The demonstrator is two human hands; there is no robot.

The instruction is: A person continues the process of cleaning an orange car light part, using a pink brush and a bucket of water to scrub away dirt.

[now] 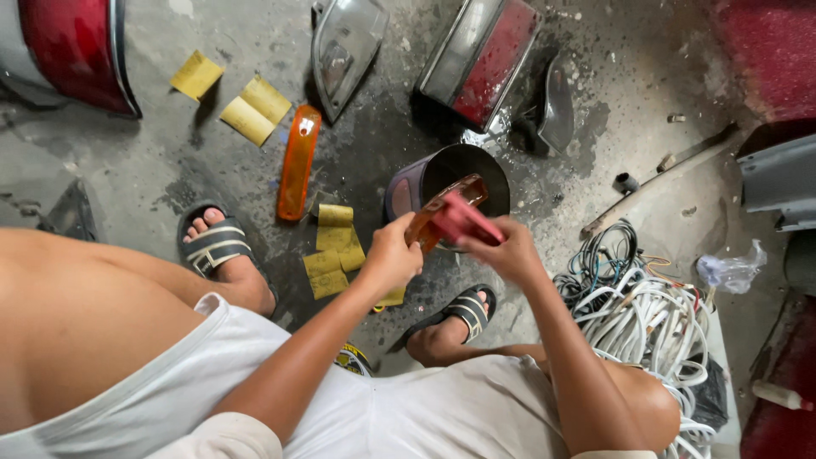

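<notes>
Left hand: fingers pinched on near end of amber lens.
Right hand: closed around pink pad, pressed on lens.
Lens axis: near-left to far-right, over dark bucket.
Nearer hand: both touching.

On the concrete floor lie yellow sandpaper sheets, an orange lens, a grey lamp and a red tail lamp. White cables are coiled beside a dark bucket.

Glossy translucent orange plastic lens, perhaps wetted; matt pink abrasive sheet; rough, stained concrete floor.
</notes>
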